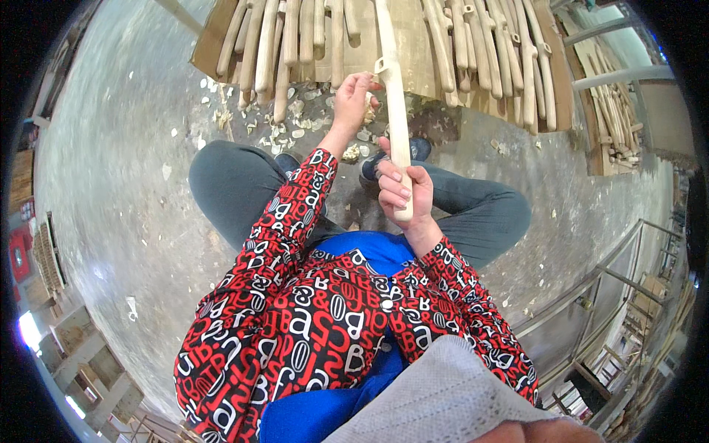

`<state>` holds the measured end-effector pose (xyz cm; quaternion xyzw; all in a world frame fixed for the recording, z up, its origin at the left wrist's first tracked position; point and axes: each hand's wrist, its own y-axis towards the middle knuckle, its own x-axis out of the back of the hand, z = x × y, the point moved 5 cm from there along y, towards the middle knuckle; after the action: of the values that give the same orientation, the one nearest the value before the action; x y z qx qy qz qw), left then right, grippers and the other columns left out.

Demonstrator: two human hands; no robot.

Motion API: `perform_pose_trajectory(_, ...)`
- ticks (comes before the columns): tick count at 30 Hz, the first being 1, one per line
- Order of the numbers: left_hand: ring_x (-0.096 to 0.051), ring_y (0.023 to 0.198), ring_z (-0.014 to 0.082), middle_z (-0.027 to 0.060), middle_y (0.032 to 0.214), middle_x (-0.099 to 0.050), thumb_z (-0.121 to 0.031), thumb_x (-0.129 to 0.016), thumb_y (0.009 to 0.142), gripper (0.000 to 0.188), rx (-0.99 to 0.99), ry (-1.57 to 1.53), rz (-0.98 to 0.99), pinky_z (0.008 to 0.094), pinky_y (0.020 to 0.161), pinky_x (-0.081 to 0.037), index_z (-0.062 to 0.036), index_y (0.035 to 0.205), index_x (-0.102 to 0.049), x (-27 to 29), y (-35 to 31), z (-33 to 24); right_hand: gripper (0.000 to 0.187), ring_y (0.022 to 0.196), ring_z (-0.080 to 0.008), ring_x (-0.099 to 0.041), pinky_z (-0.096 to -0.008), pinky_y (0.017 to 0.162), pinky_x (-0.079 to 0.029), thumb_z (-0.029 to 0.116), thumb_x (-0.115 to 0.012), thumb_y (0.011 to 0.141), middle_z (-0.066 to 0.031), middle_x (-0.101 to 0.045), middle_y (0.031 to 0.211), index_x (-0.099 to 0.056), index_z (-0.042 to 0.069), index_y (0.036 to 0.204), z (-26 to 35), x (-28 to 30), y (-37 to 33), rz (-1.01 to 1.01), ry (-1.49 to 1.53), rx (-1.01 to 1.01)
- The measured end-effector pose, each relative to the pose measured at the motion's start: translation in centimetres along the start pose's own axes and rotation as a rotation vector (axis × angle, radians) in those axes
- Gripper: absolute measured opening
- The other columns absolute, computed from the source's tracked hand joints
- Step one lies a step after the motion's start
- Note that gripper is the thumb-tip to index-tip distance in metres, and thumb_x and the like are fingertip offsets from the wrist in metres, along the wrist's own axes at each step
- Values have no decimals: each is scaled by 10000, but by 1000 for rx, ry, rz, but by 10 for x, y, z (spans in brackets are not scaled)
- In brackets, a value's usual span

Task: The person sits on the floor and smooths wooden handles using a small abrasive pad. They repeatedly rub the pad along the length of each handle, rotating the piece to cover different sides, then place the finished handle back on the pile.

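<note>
My right hand (405,188) is wrapped round the lower end of a pale wooden stick (397,118), which points away from me. A small lug with a hole stands out from the stick's left side. Beside that lug is my left hand (356,102), its fingers curled in a pinch. Whatever may be between those fingertips is too small to make out. Beyond my hands, many similar wooden sticks (292,33) lie side by side on a cardboard sheet (362,59), with a second group of sticks (491,48) to the right.
Pale wood shavings (298,134) are scattered over the grey concrete floor (140,199) before my crossed legs. Another pile of sticks (617,111) lies farther right. Metal racks (605,280) stand at the right, and wooden frames (88,347) at the left edge.
</note>
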<state>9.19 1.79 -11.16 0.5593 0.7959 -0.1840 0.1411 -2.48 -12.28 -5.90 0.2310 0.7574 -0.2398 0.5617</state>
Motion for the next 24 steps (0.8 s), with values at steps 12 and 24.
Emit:
perform_pose_trajectory(12, -604, 668, 127, 83, 749, -657, -189, -607, 900, 182, -347, 480, -98, 268, 634, -482, -13, 916, -647, -6, 12, -18, 405, 733, -157, -527, -312, 593, -458, 355, -400, 950, -31, -537, 890, -506, 30, 1166, 15, 34, -14, -479, -624, -32)
perform_pose_trajectory(24, -626, 787, 244, 91, 897, -607, -142, -698, 808, 176, -663, 737, 104, 328, 689, -508, -71, 966, -670, -37, -20, -32, 421, 628, -155, -476, -285, 495, -420, 323, -350, 949, -56, -507, 792, -480, 23, 1215, 15, 36, -39, -456, -532, -35)
